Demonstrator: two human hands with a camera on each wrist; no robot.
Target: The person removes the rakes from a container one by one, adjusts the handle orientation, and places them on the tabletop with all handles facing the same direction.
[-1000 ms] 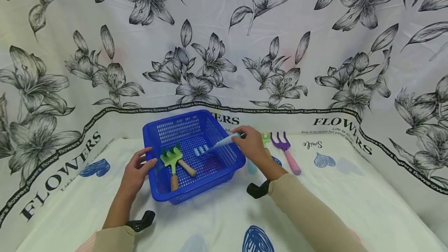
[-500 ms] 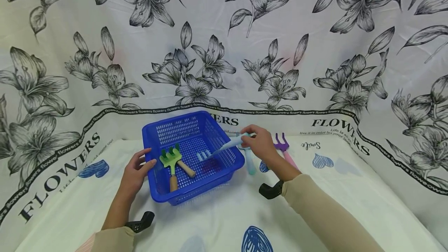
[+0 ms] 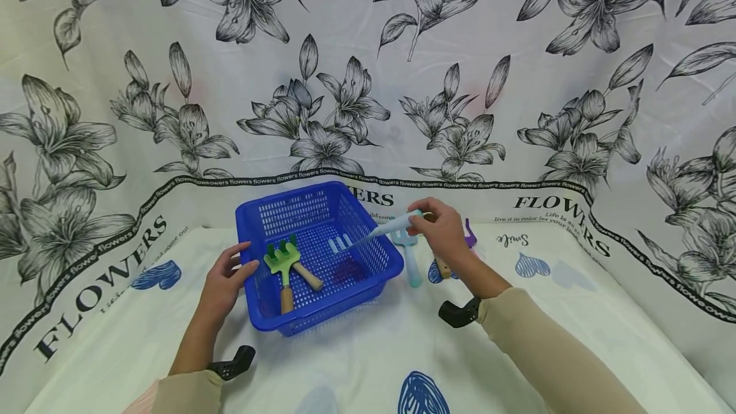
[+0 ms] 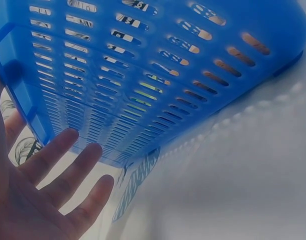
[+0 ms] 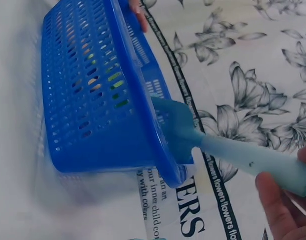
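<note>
My left hand [image 3: 221, 280] holds the left rim of the blue plastic basket [image 3: 261, 324]; its thumb lies over the rim. In the left wrist view several spread fingers [image 4: 68, 180] lie below the rim by the slotted side wall. My right hand [image 3: 439, 232] pinches the handle end of a light-blue hand fork [image 3: 388, 227]. The fork slants down over the basket's right rim, its tines inside the basket. The right wrist view shows the thumb and fingertips on its pale handle [image 5: 253, 157]. In the basket lie a light-green fork [image 3: 282, 262] and a darker green one [image 3: 306, 275], both wooden-handled.
Right of the basket, another light-blue fork [image 3: 411, 264] lies on the white cloth [image 3: 345, 369]. Beyond it, a wooden handle [image 3: 443, 268] and a purple fork [image 3: 470, 235] are partly hidden by my right hand. A flower-printed curtain [image 3: 368, 82] hangs behind.
My right hand has moved right with the light-blue fork, whose tines have shifted slightly right inside the basket. The light-blue fork on the cloth has come into fuller view. My left hand has stayed put.
</note>
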